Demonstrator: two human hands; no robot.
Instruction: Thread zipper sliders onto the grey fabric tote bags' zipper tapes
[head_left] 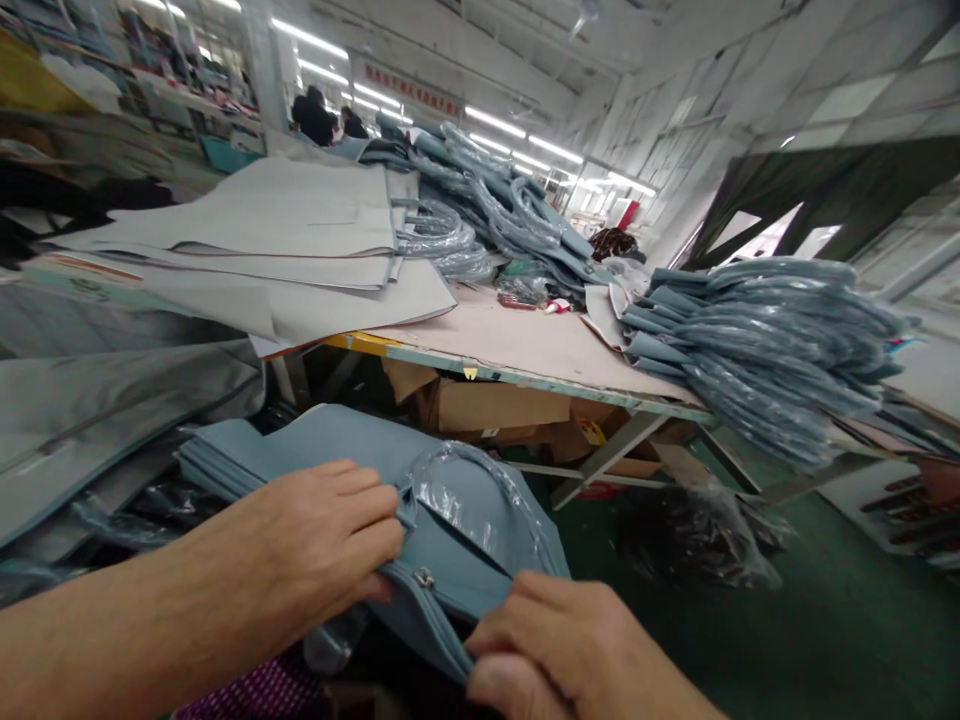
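Observation:
A blue-grey bag (337,440) with plastic-wrapped handles (450,470) lies in front of me, below the table's edge. My left hand (330,540) is closed on the bag's upper edge, fingers curled over the fabric. Between my hands a small metal zipper pull (424,577) shows on the bag's edge. My right hand (555,640) pinches the same edge farther right, thumb and fingers together. The bag's underside and the parts under my fingers are hidden.
On the table (517,335) lie flat grey panels (300,220) at left and a pile of wrapped blue-grey bags (780,340) at right. More bags (487,190) are heaped behind. Cardboard boxes (502,408) sit beneath, and a plastic bag (705,535) rests on the floor.

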